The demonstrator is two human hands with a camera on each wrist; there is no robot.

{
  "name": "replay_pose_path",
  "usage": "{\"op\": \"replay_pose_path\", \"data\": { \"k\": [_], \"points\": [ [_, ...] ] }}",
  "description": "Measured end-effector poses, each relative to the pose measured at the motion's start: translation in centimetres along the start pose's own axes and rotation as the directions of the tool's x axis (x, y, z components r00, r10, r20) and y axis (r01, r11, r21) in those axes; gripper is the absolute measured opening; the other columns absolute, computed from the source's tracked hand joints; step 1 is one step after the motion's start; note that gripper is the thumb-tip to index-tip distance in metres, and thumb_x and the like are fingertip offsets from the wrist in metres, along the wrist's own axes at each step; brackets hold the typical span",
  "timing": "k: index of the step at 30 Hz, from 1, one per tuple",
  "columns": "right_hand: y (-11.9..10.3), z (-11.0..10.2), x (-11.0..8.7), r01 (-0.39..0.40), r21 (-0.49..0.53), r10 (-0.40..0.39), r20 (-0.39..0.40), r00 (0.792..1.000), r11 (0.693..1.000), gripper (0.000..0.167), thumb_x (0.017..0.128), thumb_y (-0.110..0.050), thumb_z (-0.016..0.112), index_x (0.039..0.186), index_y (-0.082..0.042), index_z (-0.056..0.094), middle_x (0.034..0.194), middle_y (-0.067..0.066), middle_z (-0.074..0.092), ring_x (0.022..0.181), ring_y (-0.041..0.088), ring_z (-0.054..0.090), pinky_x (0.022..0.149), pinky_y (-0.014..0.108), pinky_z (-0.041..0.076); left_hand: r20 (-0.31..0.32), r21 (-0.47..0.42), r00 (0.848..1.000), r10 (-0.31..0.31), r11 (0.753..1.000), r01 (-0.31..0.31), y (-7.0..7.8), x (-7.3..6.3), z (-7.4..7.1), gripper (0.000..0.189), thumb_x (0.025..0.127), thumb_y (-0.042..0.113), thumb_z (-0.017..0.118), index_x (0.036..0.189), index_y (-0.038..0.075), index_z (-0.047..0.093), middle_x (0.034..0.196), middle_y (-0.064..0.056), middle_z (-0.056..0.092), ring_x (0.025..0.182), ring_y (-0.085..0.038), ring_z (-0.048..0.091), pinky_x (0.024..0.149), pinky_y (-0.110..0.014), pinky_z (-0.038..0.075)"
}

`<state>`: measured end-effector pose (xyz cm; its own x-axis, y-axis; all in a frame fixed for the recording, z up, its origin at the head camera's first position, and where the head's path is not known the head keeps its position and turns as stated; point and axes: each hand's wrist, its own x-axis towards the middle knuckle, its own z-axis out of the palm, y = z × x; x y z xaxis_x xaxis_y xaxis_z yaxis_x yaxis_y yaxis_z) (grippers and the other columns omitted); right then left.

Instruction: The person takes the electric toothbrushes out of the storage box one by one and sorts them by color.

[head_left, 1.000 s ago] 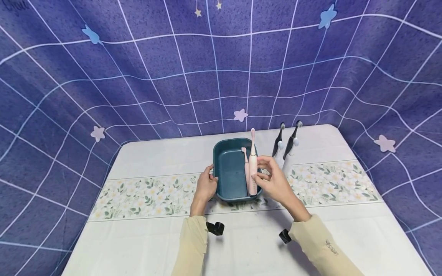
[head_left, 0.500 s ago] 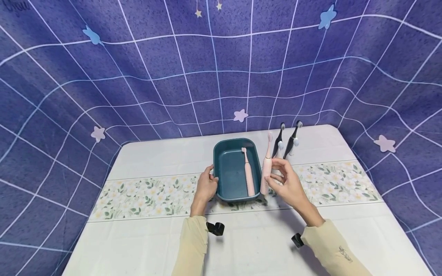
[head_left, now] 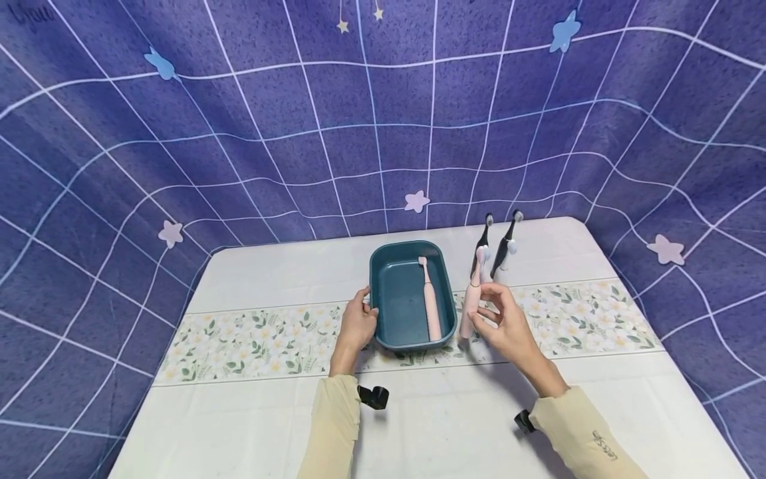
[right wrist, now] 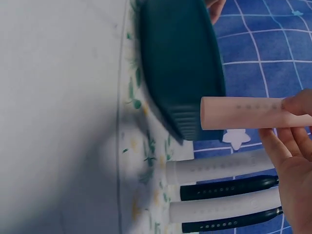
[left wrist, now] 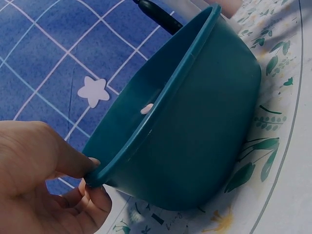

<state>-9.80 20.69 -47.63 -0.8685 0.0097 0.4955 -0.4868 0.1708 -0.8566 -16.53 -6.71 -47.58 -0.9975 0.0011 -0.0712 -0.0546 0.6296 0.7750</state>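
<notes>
My left hand (head_left: 358, 322) pinches the left rim of a dark teal plastic basin (head_left: 402, 303), thumb over the edge, also plain in the left wrist view. Inside the basin, against its right side, leans a pink electric toothbrush (head_left: 432, 309). My right hand (head_left: 503, 327) holds a second pink electric toothbrush (right wrist: 239, 113) by its handle, brush head up, just outside the basin's right wall. In the right wrist view its flat base hangs above the table. Behind it stand two black electric toothbrushes (right wrist: 229, 187) and two white ones (right wrist: 222, 166), partly hidden by the hand in the head view.
A white table cover (head_left: 287, 266) with a floral band (head_left: 251, 342) lies under everything. A blue curtain (head_left: 269, 146) with a grid pattern and stars hangs around the back and sides. Black wrist cameras (head_left: 374, 397) sit at both sleeves.
My right hand has lifted the pink toothbrush out of the basin and carried it right, past the rim towards the standing toothbrushes. The left hand and basin have stayed in place.
</notes>
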Motion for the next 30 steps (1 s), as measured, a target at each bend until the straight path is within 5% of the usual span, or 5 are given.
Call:
{"op": "replay_pose_path", "data": {
  "k": [10,21,30],
  "points": [
    [2.1,-0.3,-0.7,0.024,-0.065,-0.024,-0.011,1.0,0.998,0.053,0.071,0.027,0.065,0.117,0.018,0.041,0.116,0.03,0.048,0.107,-0.007,0.052,0.083,0.014,0.048,0.001,0.0,1.0,-0.001,1.0,0.001,0.0,-0.1,0.1,0.051,0.094,0.005,0.055,0.143,0.007,0.043,0.08,-0.004,0.046,0.069,-0.018,0.044,0.068,-0.031,0.037],
    [3.1,-0.8,-1.3,-0.025,-0.152,0.025,-0.005,1.0,0.988,0.052,0.072,0.024,0.066,0.117,0.015,0.041,0.117,0.023,0.048,0.107,-0.008,0.05,0.085,0.014,0.047,0.007,-0.011,1.0,0.001,1.0,0.0,0.1,-0.1,0.0,0.051,0.094,0.005,0.054,0.144,0.007,0.042,0.079,-0.004,0.046,0.067,-0.018,0.044,0.066,-0.031,0.037],
    [0.8,-0.5,-1.4,0.053,-0.195,-0.049,0.021,0.999,0.979,0.047,0.069,0.028,0.065,0.11,0.02,0.043,0.109,0.027,0.05,0.107,-0.008,0.051,0.083,0.022,0.051,0.006,-0.006,1.0,-0.011,1.0,0.011,0.0,-0.1,0.0,0.051,0.094,0.006,0.054,0.144,0.008,0.042,0.081,-0.004,0.047,0.069,-0.018,0.044,0.067,-0.031,0.037]
  ]
}}
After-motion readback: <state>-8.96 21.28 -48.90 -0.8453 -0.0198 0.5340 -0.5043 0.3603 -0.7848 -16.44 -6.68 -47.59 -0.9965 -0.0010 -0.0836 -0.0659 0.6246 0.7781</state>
